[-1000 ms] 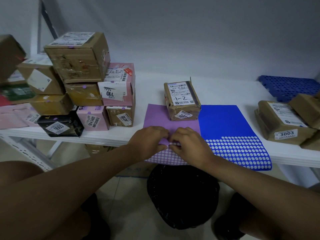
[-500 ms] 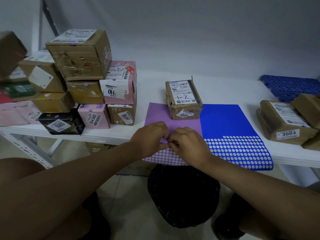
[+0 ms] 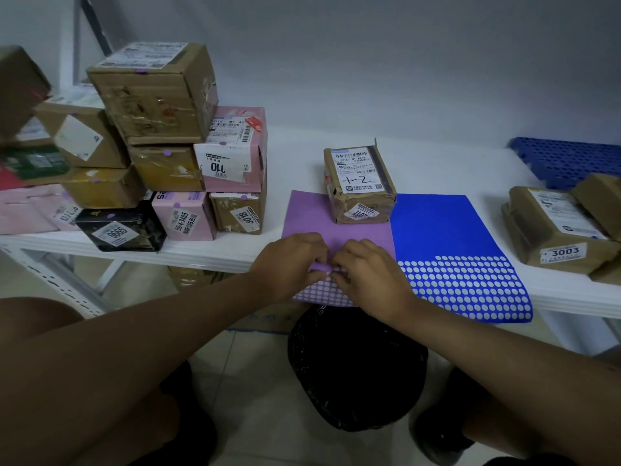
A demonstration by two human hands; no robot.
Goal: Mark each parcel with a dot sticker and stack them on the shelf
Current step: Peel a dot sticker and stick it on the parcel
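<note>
Both hands, left [image 3: 289, 264] and right [image 3: 368, 274], pinch a raised fold of the purple sticker sheet [image 3: 339, 230]; brown parcel [image 3: 358, 185] sits on its far edge.

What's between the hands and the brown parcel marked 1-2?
In the head view, only bare purple sticker sheet lies between both hands and the brown taped parcel.

Readable markings, located by clock direction from the brown parcel [image 3: 359, 185] at centre, hand-marked "1-2" on its top label. At 9 o'clock: pink box [image 3: 235, 153], label "0110" inverted; small brown box [image 3: 239, 212], "3018"; pink carton [image 3: 184, 215], "58-4-3405". At 8 o'clock: black box [image 3: 121, 228], "9665". At 4 o'clock: right-hand parcel [image 3: 557, 230], "3003".
</note>
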